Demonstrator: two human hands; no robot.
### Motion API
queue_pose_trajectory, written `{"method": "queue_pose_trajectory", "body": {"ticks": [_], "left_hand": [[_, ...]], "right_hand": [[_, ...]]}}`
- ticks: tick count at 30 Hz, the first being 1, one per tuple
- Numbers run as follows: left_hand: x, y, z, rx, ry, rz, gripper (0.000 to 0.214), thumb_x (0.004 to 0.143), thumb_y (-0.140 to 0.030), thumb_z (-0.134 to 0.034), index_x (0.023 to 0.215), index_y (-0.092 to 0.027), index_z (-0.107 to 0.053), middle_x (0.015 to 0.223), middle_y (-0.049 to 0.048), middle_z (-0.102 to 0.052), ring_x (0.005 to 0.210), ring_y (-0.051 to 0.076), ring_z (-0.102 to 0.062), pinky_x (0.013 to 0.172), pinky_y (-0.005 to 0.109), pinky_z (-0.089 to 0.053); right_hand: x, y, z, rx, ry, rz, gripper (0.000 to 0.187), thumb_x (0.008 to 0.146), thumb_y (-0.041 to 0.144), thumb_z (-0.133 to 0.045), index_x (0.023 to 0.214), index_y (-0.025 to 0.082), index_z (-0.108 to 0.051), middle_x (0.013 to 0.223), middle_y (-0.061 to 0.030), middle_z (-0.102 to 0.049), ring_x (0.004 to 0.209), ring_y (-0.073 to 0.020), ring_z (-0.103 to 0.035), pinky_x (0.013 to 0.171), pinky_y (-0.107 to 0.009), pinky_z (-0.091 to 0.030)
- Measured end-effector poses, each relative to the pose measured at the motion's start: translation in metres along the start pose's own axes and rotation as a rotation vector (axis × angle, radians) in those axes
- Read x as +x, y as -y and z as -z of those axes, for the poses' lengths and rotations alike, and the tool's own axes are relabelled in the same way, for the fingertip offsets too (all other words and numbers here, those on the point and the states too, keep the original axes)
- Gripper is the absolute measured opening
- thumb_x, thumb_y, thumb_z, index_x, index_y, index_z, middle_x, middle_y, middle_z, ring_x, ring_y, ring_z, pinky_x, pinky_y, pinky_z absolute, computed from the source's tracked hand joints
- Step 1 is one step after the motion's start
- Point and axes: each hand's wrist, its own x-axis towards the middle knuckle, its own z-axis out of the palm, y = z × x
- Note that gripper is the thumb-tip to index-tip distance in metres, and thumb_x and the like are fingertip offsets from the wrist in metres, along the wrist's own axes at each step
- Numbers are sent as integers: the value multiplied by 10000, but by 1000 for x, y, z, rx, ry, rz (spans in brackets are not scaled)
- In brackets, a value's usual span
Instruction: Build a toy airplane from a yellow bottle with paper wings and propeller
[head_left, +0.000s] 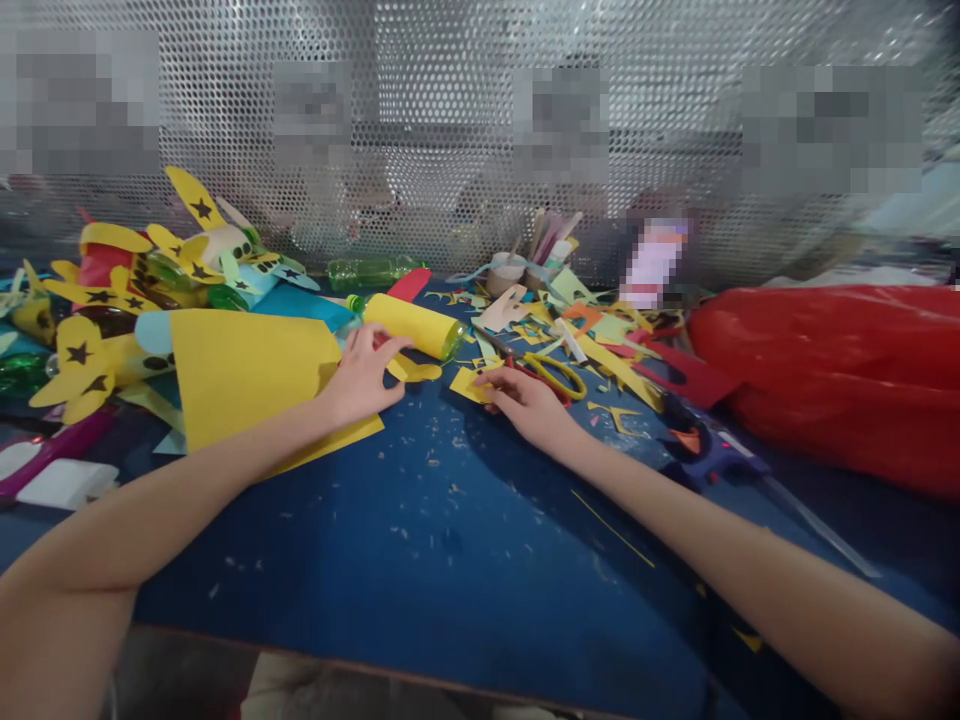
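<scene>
My left hand (365, 375) rests at the right edge of a big yellow paper sheet (247, 380); its fingers are curled and touch a curved yellow paper cutout (414, 371). Just behind it lies a bottle wrapped in yellow paper (414, 325). My right hand (525, 400) lies on the blue table (450, 540), fingers closed at a small yellow paper scrap (469, 383). Scissors with yellow handles (551, 372) lie right behind that hand.
Yellow paper planes with black stars (112, 300) pile up at the left. A red plastic bag (832, 370) fills the right. A blue glue gun (709, 450), paper scraps, a green bottle (367, 270) and a cup of sticks (525, 262) lie about. A perforated metal screen (450, 120) stands behind.
</scene>
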Motion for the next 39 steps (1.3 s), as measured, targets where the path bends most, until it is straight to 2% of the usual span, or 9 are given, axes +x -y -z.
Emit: {"method": "queue_pose_trajectory", "body": {"ticks": [3,7,11,13,16,21,29,34,39], "left_hand": [[-3,0,-5,86,6,-12,417,695,-304,-689,1102,-224,-644,1221,112,-438,1175,327,-392,1035,484,-334],[1,4,-11,48,57,-40,312,750,-475,-664,908,-208,-688,989,94,-579,1086,309,-441,999,467,-349],[4,4,-12,-168,14,-4,167,815,-350,-597,740,-224,-678,763,60,-631,920,261,-523,922,400,-386],[3,-2,-10,-327,-6,58,113,796,-306,-611,815,-225,-688,783,49,-654,840,229,-565,846,352,-423],[-1,-14,-7,-484,82,136,218,763,-298,-655,962,-210,-660,813,32,-676,739,185,-603,724,294,-448],[-6,-29,-5,-361,230,198,185,773,-314,-646,896,-182,-607,684,-14,-627,636,150,-582,640,264,-440],[-6,-37,-5,-263,268,216,130,774,-278,-637,823,-173,-579,713,-25,-593,636,121,-541,617,245,-423],[-6,-35,-7,-279,269,187,155,767,-303,-642,820,-173,-577,730,-26,-591,633,115,-530,620,244,-416],[-7,-33,-9,-250,273,174,177,773,-325,-634,855,-170,-608,744,-14,-601,647,128,-534,619,256,-413]], "right_hand": [[-1,-1,0,-12,-13,0,166,798,223,-512,915,191,-626,1035,-66,-665,694,-136,-633,736,-352,-561],[-2,1,0,-56,-3,-9,170,808,217,-508,921,180,-630,1004,-72,-673,662,-135,-634,717,-344,-552],[-2,3,0,-65,-4,-25,169,810,250,-525,920,182,-634,993,-74,-675,669,-141,-634,715,-342,-539],[-2,4,0,-48,-18,-25,180,803,268,-531,915,179,-640,986,-74,-675,660,-137,-625,704,-334,-532],[-3,7,1,-36,-13,11,193,785,298,-553,887,179,-665,968,-65,-684,651,-131,-598,673,-313,-512],[-6,12,4,-30,50,26,254,774,380,-605,870,175,-720,805,-39,-698,618,-130,-554,597,-278,-459],[-11,17,-1,-153,172,38,270,790,354,-617,922,164,-755,704,-15,-687,518,-93,-478,492,-234,-357],[-13,20,-4,-197,172,26,280,800,341,-609,946,157,-761,711,-18,-702,539,-101,-518,503,-235,-377],[-11,18,-3,-141,181,-3,292,801,339,-614,980,156,-753,800,-32,-738,603,-118,-592,544,-236,-439]]}}
